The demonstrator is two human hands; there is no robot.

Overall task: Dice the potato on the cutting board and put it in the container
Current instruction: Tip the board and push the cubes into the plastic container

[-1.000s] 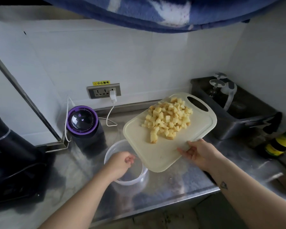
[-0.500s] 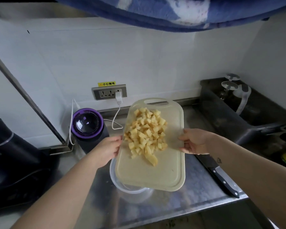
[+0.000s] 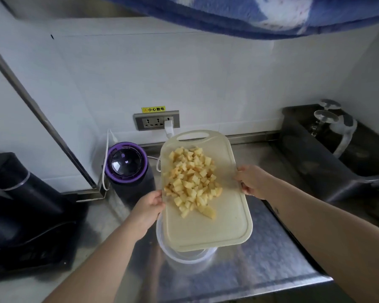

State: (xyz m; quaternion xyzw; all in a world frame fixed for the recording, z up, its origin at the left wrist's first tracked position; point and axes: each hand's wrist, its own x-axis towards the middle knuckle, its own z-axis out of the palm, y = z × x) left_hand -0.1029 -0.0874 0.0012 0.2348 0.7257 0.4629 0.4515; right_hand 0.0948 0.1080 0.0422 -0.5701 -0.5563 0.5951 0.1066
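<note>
A cream cutting board (image 3: pixel 208 232) is lifted off the counter, handle end toward the wall, its near end over a clear round plastic container (image 3: pixel 184 258). A pile of diced potato (image 3: pixel 193 182) lies on the board's middle. My left hand (image 3: pixel 148 209) grips the board's left edge. My right hand (image 3: pixel 251 180) grips its right edge. The board hides most of the container's opening.
A purple-topped black appliance (image 3: pixel 126 165) stands behind-left of the board, plugged into a wall socket (image 3: pixel 157 122). A large black appliance (image 3: pixel 20 206) fills the left. A dark tub (image 3: pixel 337 154) with upturned glasses sits at the right. The steel counter (image 3: pixel 271 248) ends close in front.
My left hand left the container and took the board's left edge. The board turned lengthwise and now sits over the container, held in both hands.
</note>
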